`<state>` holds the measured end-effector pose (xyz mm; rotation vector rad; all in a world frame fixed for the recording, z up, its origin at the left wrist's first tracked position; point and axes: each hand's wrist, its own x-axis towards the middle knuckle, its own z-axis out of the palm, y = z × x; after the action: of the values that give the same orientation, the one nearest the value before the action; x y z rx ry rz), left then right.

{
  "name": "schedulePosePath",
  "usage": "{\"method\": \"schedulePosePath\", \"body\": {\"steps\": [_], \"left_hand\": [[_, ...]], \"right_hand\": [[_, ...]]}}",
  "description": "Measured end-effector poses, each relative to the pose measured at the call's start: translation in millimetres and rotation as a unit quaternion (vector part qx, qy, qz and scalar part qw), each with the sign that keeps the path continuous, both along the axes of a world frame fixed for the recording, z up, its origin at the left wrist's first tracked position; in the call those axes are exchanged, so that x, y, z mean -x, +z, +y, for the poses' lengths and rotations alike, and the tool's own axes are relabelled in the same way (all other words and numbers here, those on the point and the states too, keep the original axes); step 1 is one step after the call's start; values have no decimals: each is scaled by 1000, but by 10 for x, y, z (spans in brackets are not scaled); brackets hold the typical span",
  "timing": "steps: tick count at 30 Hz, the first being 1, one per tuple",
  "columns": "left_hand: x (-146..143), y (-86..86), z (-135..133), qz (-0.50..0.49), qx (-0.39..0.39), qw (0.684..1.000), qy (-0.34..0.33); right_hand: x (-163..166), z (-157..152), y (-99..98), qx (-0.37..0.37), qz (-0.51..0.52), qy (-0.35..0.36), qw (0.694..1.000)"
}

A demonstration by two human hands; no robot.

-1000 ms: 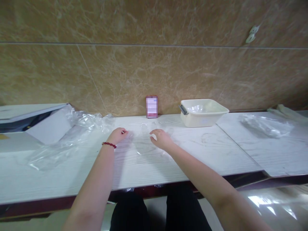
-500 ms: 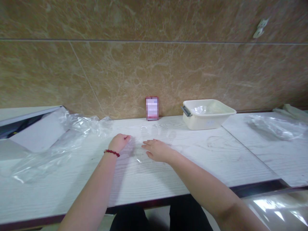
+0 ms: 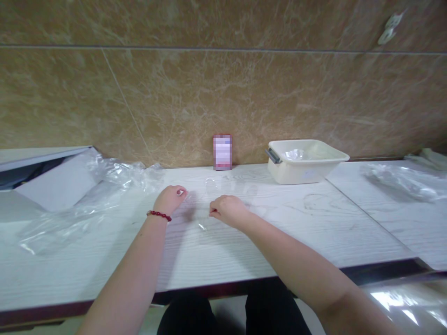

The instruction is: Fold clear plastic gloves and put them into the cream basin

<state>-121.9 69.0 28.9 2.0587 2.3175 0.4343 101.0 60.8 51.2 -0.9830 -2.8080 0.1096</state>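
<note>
left hand point(image 3: 170, 199): bare | left wrist: red beaded bracelet point(image 3: 159, 215), thin single strand | right hand point(image 3: 226, 210): bare | forearms: bare, unsleeved | legs: black trousers point(image 3: 188, 316)

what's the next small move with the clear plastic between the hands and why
Probably draw the left hand and right hand slightly apart, tautening the clear plastic: both are curled, seemingly pinching its sides, and it lies wrinkled on the table.
</note>
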Motion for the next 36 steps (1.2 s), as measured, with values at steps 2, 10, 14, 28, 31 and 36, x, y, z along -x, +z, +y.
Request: {"method": "schedulePosePath", "body": {"steps": [2,10,14,28,31,36], "left_hand": [[12,-54,17,6,22,1000,-12],[-83,-108,49,13,32,998,-48],[-119,-113,67,11,26,997,-65],[-201,-127,71,9,22,997,-76],[-214,-128,66,-1,25,997,-76],[-213,-139,54,-8,19,996,-83]], "right_hand": [[2,-1,-1,6,-3,0,1000],[33,-26,-37,12,-11,6,1000],[64,-58,-71,12,-32,14,999],[94,-85,-92,16,-40,36,998],[93,-94,-91,13,-39,33,999],[94,-104,-106,-1,-38,29,999]]}}
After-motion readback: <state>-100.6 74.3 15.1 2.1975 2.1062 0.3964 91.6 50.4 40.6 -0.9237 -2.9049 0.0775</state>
